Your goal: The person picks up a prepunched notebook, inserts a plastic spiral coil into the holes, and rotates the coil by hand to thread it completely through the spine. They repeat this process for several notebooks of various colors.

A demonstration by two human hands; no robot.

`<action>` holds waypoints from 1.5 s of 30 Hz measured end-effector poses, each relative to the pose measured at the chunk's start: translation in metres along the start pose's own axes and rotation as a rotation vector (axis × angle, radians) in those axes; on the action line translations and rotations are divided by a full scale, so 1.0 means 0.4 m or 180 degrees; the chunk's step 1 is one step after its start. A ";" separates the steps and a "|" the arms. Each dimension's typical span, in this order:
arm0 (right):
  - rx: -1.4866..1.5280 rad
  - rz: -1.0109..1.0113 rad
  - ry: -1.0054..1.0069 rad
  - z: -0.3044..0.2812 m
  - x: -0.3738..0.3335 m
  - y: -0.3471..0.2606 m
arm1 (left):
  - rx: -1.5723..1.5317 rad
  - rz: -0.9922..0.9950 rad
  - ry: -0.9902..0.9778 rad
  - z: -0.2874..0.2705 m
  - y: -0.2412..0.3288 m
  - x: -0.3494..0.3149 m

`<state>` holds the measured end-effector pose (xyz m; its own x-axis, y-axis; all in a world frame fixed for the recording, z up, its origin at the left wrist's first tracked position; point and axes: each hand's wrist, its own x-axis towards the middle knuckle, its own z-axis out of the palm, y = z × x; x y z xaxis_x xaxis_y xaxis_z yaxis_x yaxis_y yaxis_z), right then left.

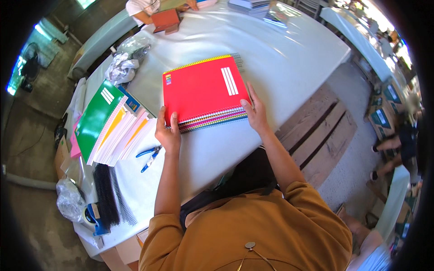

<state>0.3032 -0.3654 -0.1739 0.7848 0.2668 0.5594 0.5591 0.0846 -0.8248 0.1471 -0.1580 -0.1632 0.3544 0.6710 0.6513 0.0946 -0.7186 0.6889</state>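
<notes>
Head view: a white tabletop (289, 58) fills most of the scene, curving away to the far right. At its middle lies a stack of spiral notebooks (204, 92) with a red cover on top, bearing three white stripes; the coloured edges of the lower books show along the near side. To the left rests a second pile of unbound notebook pages (120, 133), fanned open under a green cover (95, 117). Near that pile, at the left near edge, lie black spiral binding coils (106, 194), and further out sits crumpled clear plastic wrap (124, 61). Blue-handled pliers (149, 156) lie on the tabletop just beside the person's left wrist.

The left hand (168, 134) clasps the stack's near left corner, thumb on the red cover, its grip narrow around the edges. The right hand (255, 113) presses against the stack's near right corner, fingers flat along its side, holding it.

At the far edge another person's hand (192, 4) is near a reddish-brown notebook (166, 20).
</notes>
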 end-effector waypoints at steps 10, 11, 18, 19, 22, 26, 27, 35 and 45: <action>0.0321 0.0101 0.0545 0.060 -0.009 0.065 | 0.0360 -0.0211 0.0614 0.026 -0.028 0.037; 0.0148 -0.0180 0.0553 0.056 -0.011 0.070 | 0.0274 -0.0283 0.0613 0.033 -0.022 0.038; 0.0473 -0.0012 0.0520 0.057 -0.019 0.069 | 0.0312 -0.0653 0.0744 0.046 -0.017 0.018; 0.0430 0.0038 0.0512 0.057 -0.017 0.066 | -0.0020 -0.0734 0.0806 0.043 -0.040 0.011; 0.0354 0.0290 0.0555 0.056 -0.027 0.053 | -0.1047 -0.1354 0.0778 0.040 -0.059 -0.016; 0.0278 0.0565 0.0793 0.068 -0.016 0.017 | -0.2080 -0.1981 -0.0022 0.018 -0.075 -0.032; 0.0281 0.0553 0.0791 0.071 -0.013 0.026 | -0.2199 -0.2135 -0.0333 0.013 -0.073 -0.025; 0.0311 0.0774 0.0668 0.047 0.007 0.125 | -0.2513 -0.2553 -0.0811 -0.009 -0.047 -0.057; -0.0211 -0.0415 0.0834 0.048 -0.022 0.008 | 0.2630 0.1057 0.0102 -0.424 -0.036 0.294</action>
<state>0.2929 -0.3492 -0.1833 0.7428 0.0003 0.6696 0.6691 0.0366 -0.7423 0.0296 -0.0378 -0.0427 0.4579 0.4005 0.7936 0.6367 -0.7708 0.0216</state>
